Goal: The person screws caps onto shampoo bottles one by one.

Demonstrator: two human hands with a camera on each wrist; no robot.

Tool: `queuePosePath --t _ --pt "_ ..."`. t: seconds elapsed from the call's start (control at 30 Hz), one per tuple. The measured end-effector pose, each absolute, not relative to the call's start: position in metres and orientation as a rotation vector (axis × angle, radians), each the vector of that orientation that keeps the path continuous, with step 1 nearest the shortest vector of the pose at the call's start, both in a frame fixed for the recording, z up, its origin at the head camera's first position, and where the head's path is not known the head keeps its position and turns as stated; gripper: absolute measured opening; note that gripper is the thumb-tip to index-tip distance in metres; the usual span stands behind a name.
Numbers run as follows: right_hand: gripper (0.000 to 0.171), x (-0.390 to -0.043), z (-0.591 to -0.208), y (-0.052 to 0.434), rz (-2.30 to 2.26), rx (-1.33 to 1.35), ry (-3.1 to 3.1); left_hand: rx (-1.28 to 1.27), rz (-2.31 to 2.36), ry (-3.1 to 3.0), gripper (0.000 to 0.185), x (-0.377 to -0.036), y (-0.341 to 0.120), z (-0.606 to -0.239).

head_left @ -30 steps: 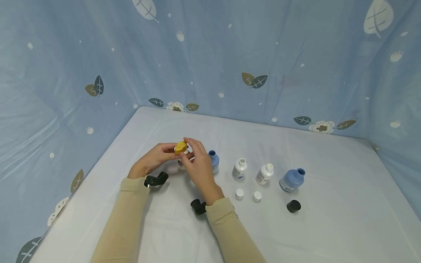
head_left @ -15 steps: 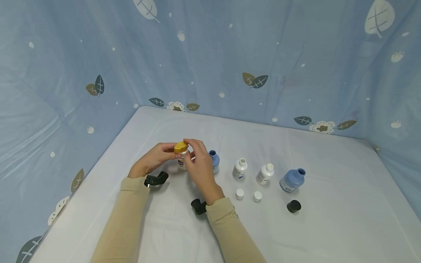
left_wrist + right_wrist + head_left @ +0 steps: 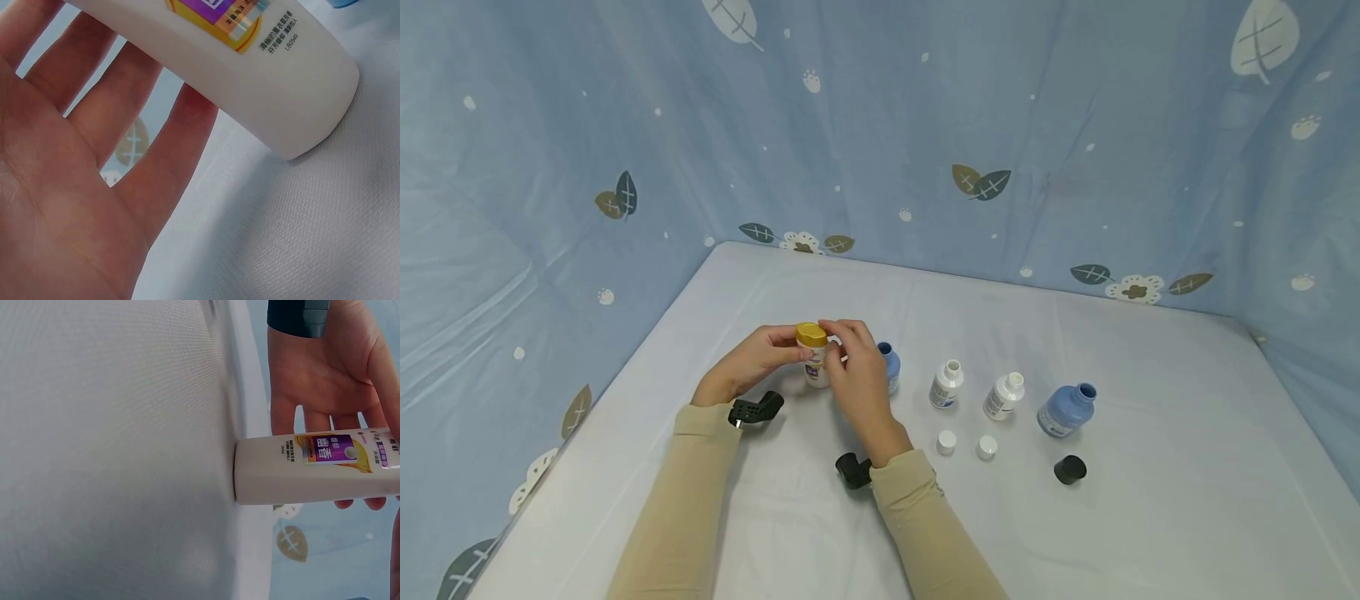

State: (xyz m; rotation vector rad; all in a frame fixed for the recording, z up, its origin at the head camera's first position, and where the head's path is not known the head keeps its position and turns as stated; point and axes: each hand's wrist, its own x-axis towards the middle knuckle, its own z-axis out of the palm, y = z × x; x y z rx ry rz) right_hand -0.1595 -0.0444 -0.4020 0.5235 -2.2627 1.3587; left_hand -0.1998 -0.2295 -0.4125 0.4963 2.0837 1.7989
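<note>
A white plastic bottle [image 3: 817,372] with a purple and yellow label stands upright, its base on the white cloth in the right wrist view. My left hand [image 3: 751,364] grips its upper part, thumb in front and fingers behind. The gold cap [image 3: 811,335] sits level on top. At the cap's right edge, my right hand [image 3: 859,377] has its index finger and thumb bent close around it. The left wrist view shows the palm of the left hand [image 3: 56,206] beside the lower bottle [image 3: 275,94]. A blue bottle [image 3: 891,368] is partly hidden behind the right hand.
To the right, two white bottles [image 3: 946,385] [image 3: 1003,397] and another blue bottle [image 3: 1064,411] have uncapped necks. In front of them lie two white caps [image 3: 946,442] [image 3: 987,447] and a black cap [image 3: 1070,470]. Blue patterned curtain [image 3: 880,142] surrounds the table [image 3: 1172,467].
The gold cap has turned and gone from tilted to level on the white bottle. My right thumb has slid from the cap's front to its right side. The left hand holds its place.
</note>
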Motion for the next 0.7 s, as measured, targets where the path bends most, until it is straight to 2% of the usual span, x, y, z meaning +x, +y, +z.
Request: queuePosePath --t 0.53,0.7 --pt "0.026 -0.1602 -0.4031 -0.0447 1.332 0.535 -2.260 0.504 1.791 2.117 0.031 -0.2024 -0.2294 -0.4152" --pt "0.028 -0.1601 -0.4034 -0.0449 1.353 0.542 -2.263 0.483 1.780 2.115 0.037 -0.2018 -0.2293 -0.4147"
